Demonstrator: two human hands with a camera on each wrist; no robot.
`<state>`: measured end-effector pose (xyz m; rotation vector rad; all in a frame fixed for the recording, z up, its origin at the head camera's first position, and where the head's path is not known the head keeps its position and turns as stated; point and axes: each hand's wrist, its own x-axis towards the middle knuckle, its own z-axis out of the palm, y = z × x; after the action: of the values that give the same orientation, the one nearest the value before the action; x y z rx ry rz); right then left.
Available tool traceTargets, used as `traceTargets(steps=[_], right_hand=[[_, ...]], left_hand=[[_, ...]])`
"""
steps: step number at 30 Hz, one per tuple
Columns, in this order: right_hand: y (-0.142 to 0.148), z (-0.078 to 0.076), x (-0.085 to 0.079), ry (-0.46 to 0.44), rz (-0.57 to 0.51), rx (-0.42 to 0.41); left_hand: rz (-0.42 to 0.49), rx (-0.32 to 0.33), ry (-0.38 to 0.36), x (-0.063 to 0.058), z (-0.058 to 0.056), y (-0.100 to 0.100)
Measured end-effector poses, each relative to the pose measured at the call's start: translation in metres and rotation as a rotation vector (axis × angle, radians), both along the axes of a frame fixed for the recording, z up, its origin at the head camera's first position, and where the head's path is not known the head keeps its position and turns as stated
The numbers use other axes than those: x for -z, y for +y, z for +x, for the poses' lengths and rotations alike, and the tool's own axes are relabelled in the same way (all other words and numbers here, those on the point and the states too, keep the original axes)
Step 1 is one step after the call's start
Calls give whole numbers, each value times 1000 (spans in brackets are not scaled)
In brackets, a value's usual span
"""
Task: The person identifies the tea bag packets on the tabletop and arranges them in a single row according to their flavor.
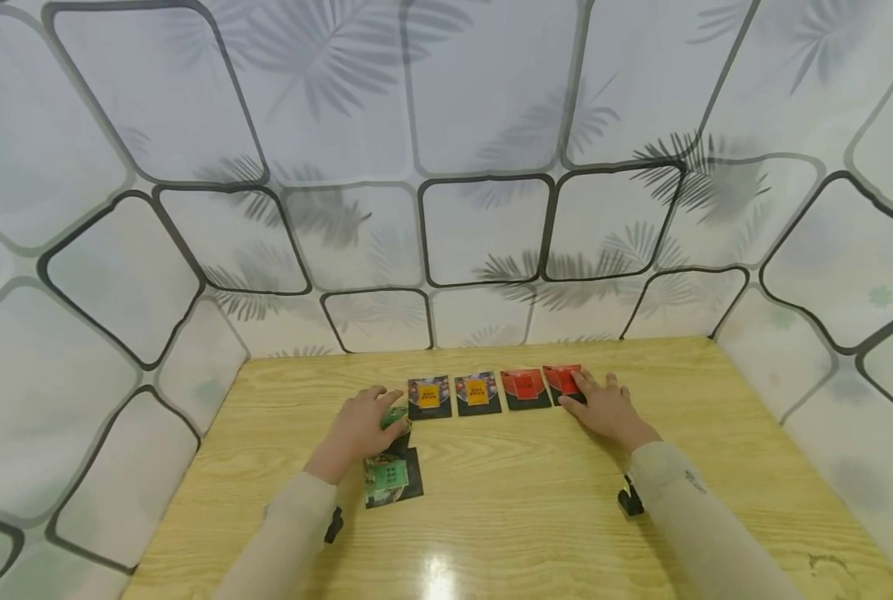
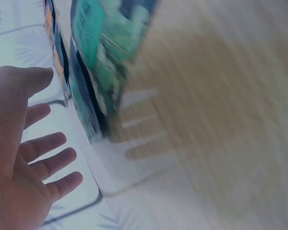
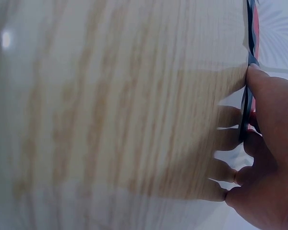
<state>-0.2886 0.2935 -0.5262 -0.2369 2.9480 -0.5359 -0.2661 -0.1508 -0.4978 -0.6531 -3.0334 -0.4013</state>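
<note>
Four small square packets lie in a row on the wooden table (image 1: 491, 475). Two carry yellow-orange labels, the left packet (image 1: 429, 408) and its neighbour (image 1: 478, 407); then come a red-and-black packet (image 1: 525, 387) and the end red packet (image 1: 559, 379). My right hand (image 1: 607, 408) rests at that end packet, fingertips on its top and thumb at its near edge. At the row's left, my left hand (image 1: 360, 425) spreads over a green packet (image 1: 395, 418), partly hiding it. Another green packet (image 1: 392, 477) lies nearer me, slightly turned. In the left wrist view the fingers are spread and hold nothing.
White patterned cloth walls (image 1: 484, 233) enclose the table at the back and both sides. Dark straps, one on the left wrist (image 1: 334, 525) and one on the right (image 1: 630, 497), hang beneath the sleeves. Light glares off the table's front.
</note>
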Motion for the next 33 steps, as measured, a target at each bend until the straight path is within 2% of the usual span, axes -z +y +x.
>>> traceTargets(steps=[5,11,20,27,33], right_hand=[[1,0,-2,-11,0,-4],[0,1,-2,-7,-2,-2],[1,-2,4,-5,9,-7],[1,-1,7,2,-4,-2],[2,-1,6,8,-7,-4]], left_hand=[[-9,10,20,-1,11,-16],[-6,11,10,2,18,-22],[-28,4,-24,9,24,-25],[-39,-4,2,15,27,-28],[-42,-10,2,15,28,-32]])
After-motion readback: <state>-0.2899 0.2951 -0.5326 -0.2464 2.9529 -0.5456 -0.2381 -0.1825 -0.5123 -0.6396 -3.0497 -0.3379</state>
